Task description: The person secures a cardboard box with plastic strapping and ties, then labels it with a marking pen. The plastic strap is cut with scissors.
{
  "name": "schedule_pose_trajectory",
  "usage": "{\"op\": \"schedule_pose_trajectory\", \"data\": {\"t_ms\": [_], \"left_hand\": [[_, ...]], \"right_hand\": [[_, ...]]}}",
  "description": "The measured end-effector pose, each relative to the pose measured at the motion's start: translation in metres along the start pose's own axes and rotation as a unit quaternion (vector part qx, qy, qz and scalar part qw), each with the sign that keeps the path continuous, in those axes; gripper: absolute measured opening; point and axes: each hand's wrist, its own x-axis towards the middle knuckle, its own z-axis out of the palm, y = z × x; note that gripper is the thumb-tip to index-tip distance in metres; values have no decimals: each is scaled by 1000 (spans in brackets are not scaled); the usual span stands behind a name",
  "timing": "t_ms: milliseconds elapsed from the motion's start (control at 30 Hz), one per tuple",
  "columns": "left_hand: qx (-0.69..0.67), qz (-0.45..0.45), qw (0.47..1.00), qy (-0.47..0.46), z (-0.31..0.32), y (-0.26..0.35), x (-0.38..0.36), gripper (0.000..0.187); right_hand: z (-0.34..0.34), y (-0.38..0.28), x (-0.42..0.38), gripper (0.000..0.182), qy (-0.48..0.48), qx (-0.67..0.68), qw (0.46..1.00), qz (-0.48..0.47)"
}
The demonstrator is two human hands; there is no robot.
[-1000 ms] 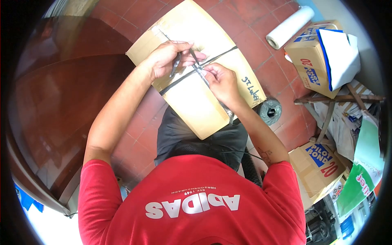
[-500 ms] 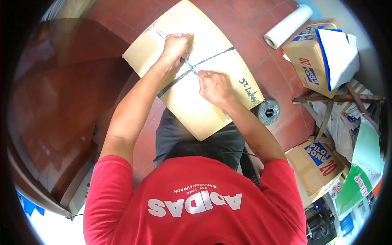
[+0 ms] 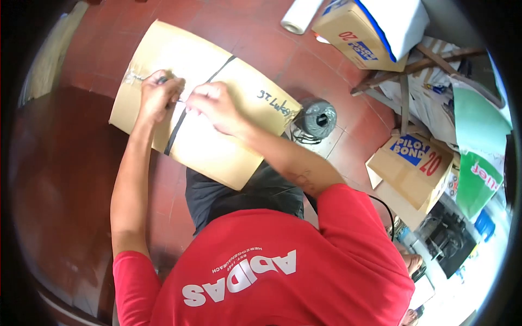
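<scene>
A cardboard box (image 3: 217, 149) with dark handwriting lies over my lap, and a black strap (image 3: 175, 132) runs across its top. My left hand (image 3: 159, 96) is closed beside the strap, with a small dark object partly showing between its fingers. Close to it, my right hand (image 3: 213, 105) is pinched at the strap, and a short strand shows between the two hands. What the right fingertips hold is too small to make out fully. A roll of grey twine (image 3: 318, 119) stands on the floor by the box's right corner.
White roll (image 3: 300, 15) at the top. Printed cartons (image 3: 356, 41) (image 3: 416, 165) and a wooden frame (image 3: 405, 103) stand on the right. A dark brown surface (image 3: 60, 179) is at the left. A person's hand shows at the lower right.
The view has shifted, so the box and floor items appear further left. My left hand has turned and now shows a dark object. My right hand's fingers are less tightly curled.
</scene>
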Motion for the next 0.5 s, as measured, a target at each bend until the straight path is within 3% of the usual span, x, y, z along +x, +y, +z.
{"op": "schedule_pose_trajectory", "data": {"t_ms": [67, 100, 200, 267, 333, 500], "left_hand": [[-116, -34, 993, 7, -10, -4, 9, 35], [-156, -53, 986, 26, -11, -8, 14, 33], [-268, -120, 956, 11, -19, -9, 20, 26], [-273, -139, 952, 9, -12, -3, 20, 27], [-206, -97, 972, 60, 0, 4, 17, 30], [-102, -91, 985, 105, 0, 0, 18, 29]], "right_hand": [[15, 21, 3, 37, 17, -92, 987, -129], [19, 28, 3, 44, 51, -56, 986, -150], [13, 25, 10, 45, 74, -32, 985, -152], [9, 19, 3, 44, 32, -97, 981, -164], [11, 16, 3, 41, -46, -251, 924, -284], [2, 28, 2, 33, -117, -302, 891, -317]]}}
